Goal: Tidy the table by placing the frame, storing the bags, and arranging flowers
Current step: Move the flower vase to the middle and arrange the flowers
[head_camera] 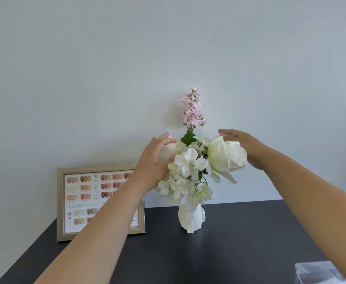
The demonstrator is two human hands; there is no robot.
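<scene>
Your dark table [239, 249] runs back to the pale wall, and the gold frame [59, 203] already stands upright at its far left, leaning against that wall, with your left forearm crossing in front of it. At the lower right edge a clear plastic bag [313, 272] lies on the table, so storing looks undone; whether there is more than one bag there is hard to tell, since it is cut off.

The flowers [190, 177] sit in the white vase [190, 220] just right of the frame. Your left hand [153, 162] is spread, fingers curved against the small white blossoms on the bouquet's left side. Your right hand [247, 148] is open and flat behind the large cream rose [227, 156], cupping it without pinching.

To finish this well, press inward evenly from both sides so the narrow vase does not tip, turn the rose forward gently, and leave the tall pink sprig [193, 108] centred and upright.
</scene>
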